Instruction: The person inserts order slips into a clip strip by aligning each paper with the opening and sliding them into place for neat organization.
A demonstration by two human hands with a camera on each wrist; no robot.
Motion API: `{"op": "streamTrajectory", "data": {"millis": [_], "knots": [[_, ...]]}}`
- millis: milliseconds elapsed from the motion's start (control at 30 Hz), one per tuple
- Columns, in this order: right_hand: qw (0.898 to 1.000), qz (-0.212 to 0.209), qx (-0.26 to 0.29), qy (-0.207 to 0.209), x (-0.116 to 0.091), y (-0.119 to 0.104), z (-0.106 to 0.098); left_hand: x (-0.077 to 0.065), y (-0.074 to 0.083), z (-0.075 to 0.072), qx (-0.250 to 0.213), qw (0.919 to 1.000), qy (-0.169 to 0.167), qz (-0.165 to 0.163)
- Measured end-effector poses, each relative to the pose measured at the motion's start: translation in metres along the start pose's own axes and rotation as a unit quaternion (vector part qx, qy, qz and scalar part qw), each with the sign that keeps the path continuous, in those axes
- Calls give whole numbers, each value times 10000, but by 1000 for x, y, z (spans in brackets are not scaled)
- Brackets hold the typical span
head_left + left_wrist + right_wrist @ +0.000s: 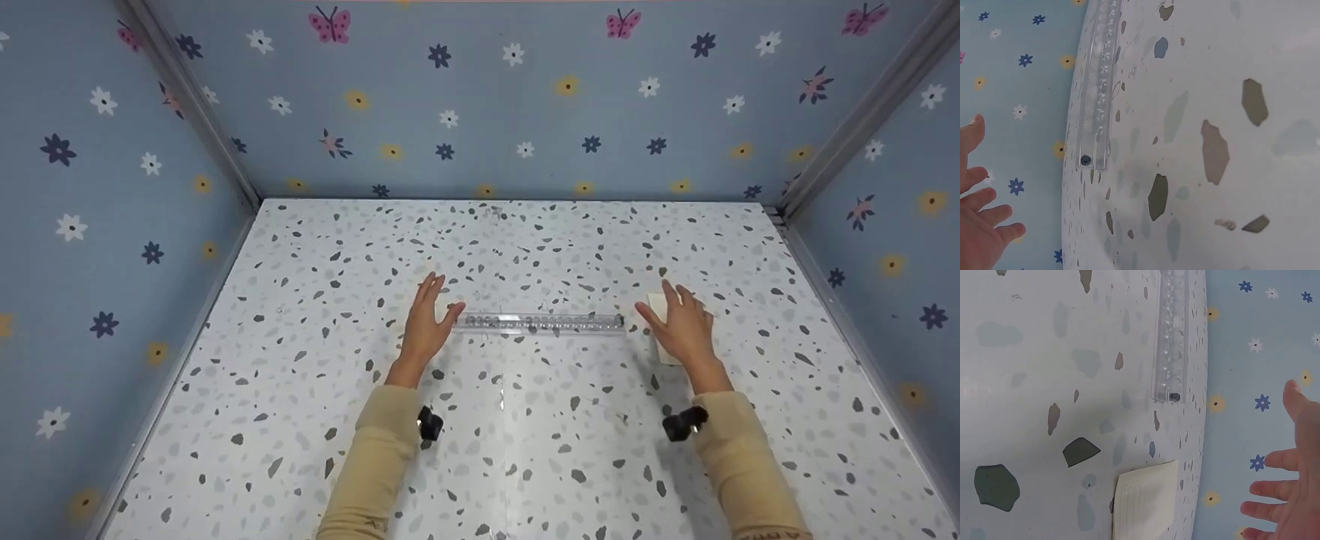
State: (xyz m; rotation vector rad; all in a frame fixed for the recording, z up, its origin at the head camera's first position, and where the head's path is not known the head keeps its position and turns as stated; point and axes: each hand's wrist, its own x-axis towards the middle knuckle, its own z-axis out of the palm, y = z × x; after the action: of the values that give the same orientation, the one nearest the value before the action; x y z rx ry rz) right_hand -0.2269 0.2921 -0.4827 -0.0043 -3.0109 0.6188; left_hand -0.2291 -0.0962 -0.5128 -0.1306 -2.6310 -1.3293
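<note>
Spreading left hand (426,324) wide near one end of a long clear plastic strip (540,322), and spreading right hand (684,330) wide near paper (1148,503) on the table (555,450).

Tan sleeves (382,454), apparently black wrist cameras (430,424)

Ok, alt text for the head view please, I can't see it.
Open left hand and right hand flank a clear plastic strip on a speckled white table; the right hand partly hides a cream paper. Blue flowered panels stand behind.
</note>
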Motion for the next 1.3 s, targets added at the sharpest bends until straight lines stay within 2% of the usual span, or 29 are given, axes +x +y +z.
{"op": "streamTrajectory", "data": {"millis": [367, 633, 833, 1100, 1300], "knots": [[9967, 10, 657, 485, 1, 14, 7, 1, -15, 14, -766, 9961, 366, 258], [9926, 308, 1098, 414, 3, 22, 13, -1, -27, 22, -1213, 9922, 287, -5], [9854, 390, 1544, 595, 4, 31, 18, 0, -32, 27, -1395, 9898, 266, -111], [9747, 1023, 1874, 659, 7, 39, 19, 3, -34, 30, -1514, 9869, 299, -460], [9653, 1319, 2111, 784, 6, 46, 22, 5, -36, 33, -1532, 9860, 339, -560]]}}
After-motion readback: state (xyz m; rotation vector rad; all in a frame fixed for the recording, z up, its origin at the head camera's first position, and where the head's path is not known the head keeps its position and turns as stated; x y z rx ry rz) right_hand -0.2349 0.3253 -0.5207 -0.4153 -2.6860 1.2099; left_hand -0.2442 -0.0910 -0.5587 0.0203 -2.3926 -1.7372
